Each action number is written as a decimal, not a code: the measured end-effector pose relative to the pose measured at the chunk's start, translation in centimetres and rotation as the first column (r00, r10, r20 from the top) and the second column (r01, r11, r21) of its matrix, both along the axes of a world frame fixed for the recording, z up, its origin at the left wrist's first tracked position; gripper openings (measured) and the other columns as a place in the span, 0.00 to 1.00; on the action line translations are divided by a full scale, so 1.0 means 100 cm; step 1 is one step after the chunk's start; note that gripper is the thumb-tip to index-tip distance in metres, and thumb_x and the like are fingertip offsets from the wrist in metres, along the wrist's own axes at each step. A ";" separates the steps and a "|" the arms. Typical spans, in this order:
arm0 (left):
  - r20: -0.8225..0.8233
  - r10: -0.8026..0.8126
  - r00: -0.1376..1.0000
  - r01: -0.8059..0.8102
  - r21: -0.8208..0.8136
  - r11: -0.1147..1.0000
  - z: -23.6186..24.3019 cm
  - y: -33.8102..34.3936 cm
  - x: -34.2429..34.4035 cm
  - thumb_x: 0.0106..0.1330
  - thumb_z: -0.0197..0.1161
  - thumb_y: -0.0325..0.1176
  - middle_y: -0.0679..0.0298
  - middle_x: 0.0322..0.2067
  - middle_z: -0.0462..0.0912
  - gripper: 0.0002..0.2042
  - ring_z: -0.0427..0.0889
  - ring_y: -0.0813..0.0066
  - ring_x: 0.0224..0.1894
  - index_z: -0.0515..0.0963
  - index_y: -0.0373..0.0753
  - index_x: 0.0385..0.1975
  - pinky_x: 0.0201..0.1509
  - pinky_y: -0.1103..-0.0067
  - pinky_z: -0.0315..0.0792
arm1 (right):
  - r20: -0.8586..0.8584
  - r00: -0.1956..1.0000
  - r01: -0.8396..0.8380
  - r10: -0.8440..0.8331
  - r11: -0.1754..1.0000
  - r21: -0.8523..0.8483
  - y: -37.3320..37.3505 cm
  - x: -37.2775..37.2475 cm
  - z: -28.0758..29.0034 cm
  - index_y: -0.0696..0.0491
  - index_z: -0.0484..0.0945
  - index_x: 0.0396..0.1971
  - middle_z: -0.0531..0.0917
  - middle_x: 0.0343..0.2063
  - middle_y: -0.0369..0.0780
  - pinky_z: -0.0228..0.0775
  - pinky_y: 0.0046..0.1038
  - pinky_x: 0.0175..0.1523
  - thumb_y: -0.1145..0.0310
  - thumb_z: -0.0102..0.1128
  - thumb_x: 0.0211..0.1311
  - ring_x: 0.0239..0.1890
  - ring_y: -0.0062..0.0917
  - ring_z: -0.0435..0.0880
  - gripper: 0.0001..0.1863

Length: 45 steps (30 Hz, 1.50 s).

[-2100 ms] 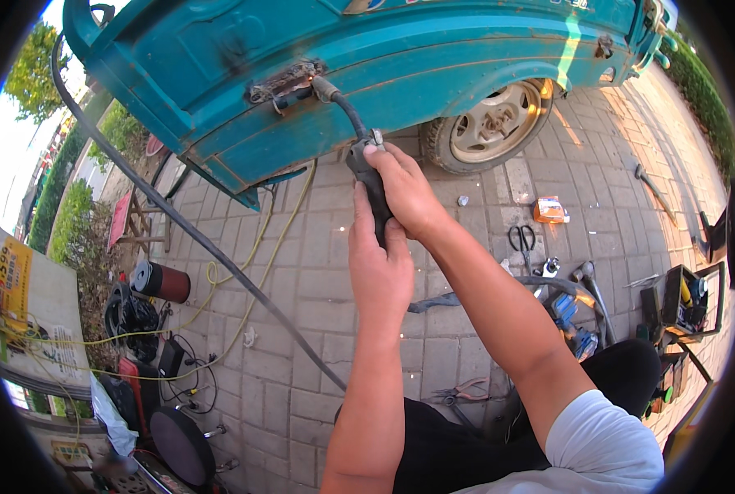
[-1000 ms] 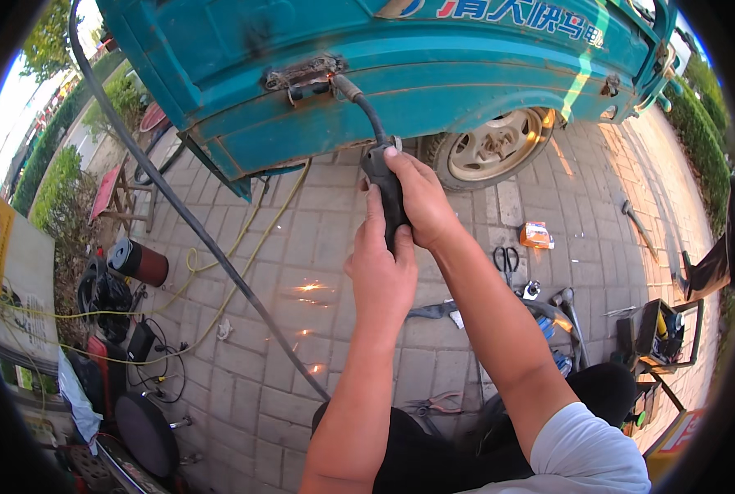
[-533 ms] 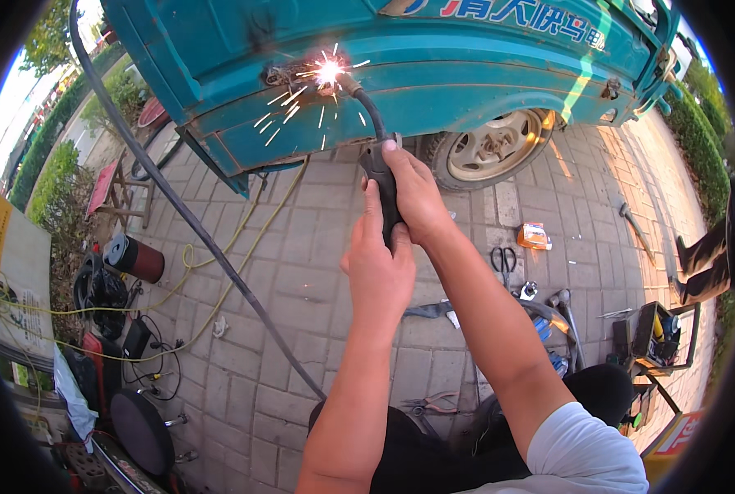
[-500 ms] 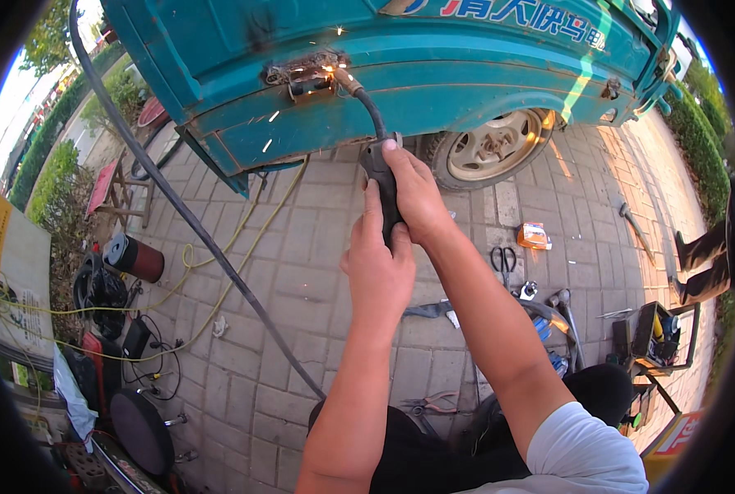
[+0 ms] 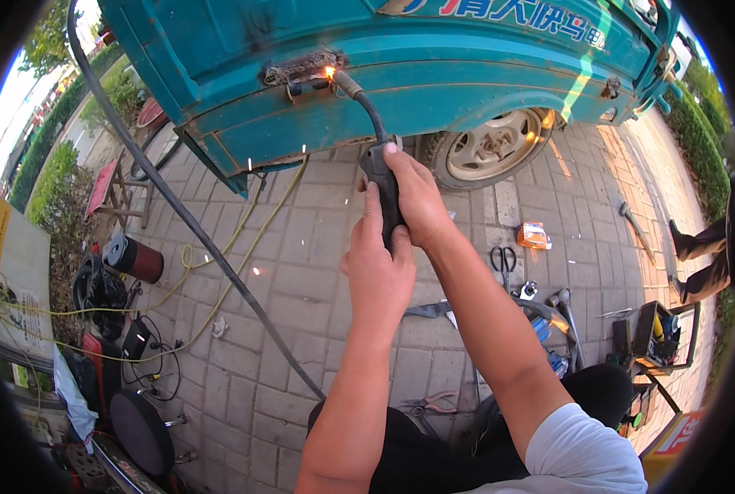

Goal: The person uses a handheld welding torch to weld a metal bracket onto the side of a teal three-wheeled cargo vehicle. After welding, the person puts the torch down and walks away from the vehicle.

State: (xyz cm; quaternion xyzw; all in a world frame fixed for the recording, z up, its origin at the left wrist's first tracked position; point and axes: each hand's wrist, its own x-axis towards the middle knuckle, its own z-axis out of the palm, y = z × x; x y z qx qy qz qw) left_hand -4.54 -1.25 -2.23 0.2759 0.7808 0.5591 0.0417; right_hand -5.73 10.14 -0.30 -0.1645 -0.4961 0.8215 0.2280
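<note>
Both my hands are closed around the black handle of a welding torch (image 5: 376,165). My right hand (image 5: 418,198) wraps its upper part, thumb lying along the top. Lower down, my left hand (image 5: 377,255) grips it with the index finger stretched along its side. The torch's curved neck reaches up to a burnt, rusty metal patch (image 5: 306,67) on the side panel of a teal cargo vehicle (image 5: 244,123). A bright orange glow sits at the nozzle tip, and a few sparks fall below. Under the patch is a small dark cylindrical piece (image 5: 308,87), partly hidden.
A thick black cable (image 5: 195,218) crosses on the left, near a yellow hose (image 5: 240,276). Pliers (image 5: 433,403), scissors (image 5: 503,262), an orange box (image 5: 533,235) and a hammer (image 5: 635,230) lie on the paving. A toolbox (image 5: 664,336) stands right; another person's legs (image 5: 705,263) are beyond it.
The glow at the nozzle is smaller and the sparks have scattered lower over the paving. My hands and the torch have hardly moved. The other person's feet shifted slightly.
</note>
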 end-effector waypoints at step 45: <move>0.132 -0.048 0.990 0.048 0.001 0.999 0.014 -0.002 -0.002 0.72 0.57 0.26 0.48 0.63 0.75 0.29 0.77 0.60 0.62 0.60 0.37 0.73 0.63 0.71 0.70 | 0.012 0.998 0.063 -0.063 0.997 0.051 0.001 -0.006 -0.005 0.56 0.78 0.38 0.82 0.29 0.38 0.74 0.25 0.33 0.50 0.48 0.76 0.28 0.19 0.78 0.22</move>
